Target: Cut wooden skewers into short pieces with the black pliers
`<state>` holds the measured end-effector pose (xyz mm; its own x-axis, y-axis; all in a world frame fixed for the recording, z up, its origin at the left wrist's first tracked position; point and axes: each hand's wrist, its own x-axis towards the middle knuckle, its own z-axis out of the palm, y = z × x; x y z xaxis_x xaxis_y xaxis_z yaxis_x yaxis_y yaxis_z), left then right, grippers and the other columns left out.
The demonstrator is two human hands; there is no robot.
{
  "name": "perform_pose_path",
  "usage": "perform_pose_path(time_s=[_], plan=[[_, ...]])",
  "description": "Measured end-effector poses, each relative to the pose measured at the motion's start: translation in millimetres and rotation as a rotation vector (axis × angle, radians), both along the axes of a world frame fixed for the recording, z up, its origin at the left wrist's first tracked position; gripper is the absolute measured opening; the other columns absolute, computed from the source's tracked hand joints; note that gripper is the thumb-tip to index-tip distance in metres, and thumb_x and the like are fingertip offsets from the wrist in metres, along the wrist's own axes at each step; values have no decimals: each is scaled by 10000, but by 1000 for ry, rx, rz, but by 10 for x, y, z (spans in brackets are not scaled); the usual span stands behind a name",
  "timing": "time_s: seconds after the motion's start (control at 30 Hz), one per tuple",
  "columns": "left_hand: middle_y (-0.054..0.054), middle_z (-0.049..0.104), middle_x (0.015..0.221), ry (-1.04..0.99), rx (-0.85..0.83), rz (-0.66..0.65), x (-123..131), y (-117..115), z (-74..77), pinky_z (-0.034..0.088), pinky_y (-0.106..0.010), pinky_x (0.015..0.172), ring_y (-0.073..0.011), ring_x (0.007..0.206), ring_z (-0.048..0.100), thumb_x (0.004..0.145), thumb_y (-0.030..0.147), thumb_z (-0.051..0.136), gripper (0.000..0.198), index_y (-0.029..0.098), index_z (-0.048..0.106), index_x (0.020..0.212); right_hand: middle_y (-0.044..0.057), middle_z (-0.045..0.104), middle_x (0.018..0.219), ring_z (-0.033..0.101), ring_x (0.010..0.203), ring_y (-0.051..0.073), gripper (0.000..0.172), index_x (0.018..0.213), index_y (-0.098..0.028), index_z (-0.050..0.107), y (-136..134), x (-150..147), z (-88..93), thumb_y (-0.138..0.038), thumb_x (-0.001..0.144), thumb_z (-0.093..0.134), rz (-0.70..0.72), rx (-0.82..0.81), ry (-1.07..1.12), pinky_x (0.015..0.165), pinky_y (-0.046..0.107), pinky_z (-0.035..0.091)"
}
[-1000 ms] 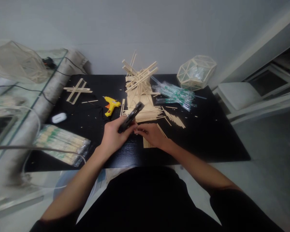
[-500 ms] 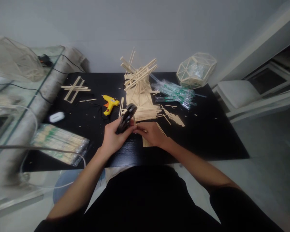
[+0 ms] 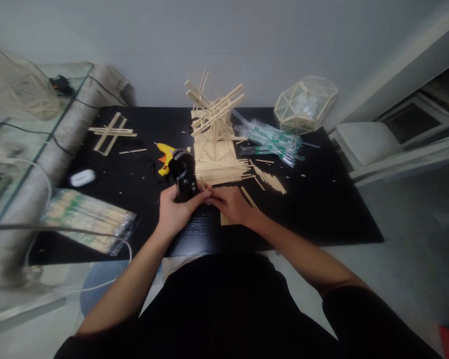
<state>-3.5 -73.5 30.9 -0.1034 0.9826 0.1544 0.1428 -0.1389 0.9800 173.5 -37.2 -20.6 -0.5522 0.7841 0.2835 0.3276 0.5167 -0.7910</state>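
Observation:
My left hand [image 3: 174,212] is closed around a black hand tool [image 3: 187,182] with a rounded, ring-like head; its exact kind is unclear. At the fingertips of both hands is a short thin wooden stick [image 3: 204,185]. My right hand [image 3: 234,204] pinches it, fingertips touching those of the left. Beneath the right hand lies a flat panel of wooden sticks [image 3: 228,220], partly hidden. Just beyond the hands are a pile of loose sticks [image 3: 224,170] and a stick-built windmill-like model [image 3: 215,119]. A yellow hot glue gun [image 3: 165,155] is partly covered by the tool.
On the black table [image 3: 303,214] lie crossed stick frames [image 3: 112,132], a white case [image 3: 83,177], a bagged bundle of chopsticks [image 3: 90,219], plastic wrappers [image 3: 273,139] and short sticks [image 3: 270,180]. A polyhedral stick frame [image 3: 306,104] stands back right. A white cable [image 3: 129,249] loops at left.
The black tool has turned in my left hand and tilted leftward, now covering part of the glue gun. Both hands stay together around the small stick. The view has shifted slightly.

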Motion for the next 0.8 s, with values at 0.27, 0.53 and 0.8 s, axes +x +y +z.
perform_pose_path(time_s=[0.27,0.53,0.8], plan=[[-44,771,873,-60,-10,-18,17,14,-47,611,-388,903,-215,863,747,744,250,853,156,177,721,784,50,750,833,675,749,187,305,896,-192,738,-16,6,-22,-400,1043,570,-36,22,-47,755,291,488],[-57,791,976,-27,8,-56,-47,-3,-57,587,-387,974,-220,950,751,769,260,849,180,173,750,891,65,784,927,724,821,191,222,1028,-183,758,-28,0,-61,-315,1045,580,-22,102,33,792,287,520],[-48,779,1051,286,-14,-14,-288,-110,34,552,-340,948,-207,968,726,901,374,714,248,180,728,1055,68,814,1000,761,887,178,177,1030,-176,766,-20,-45,-98,-293,1022,634,2,175,133,866,294,569]])
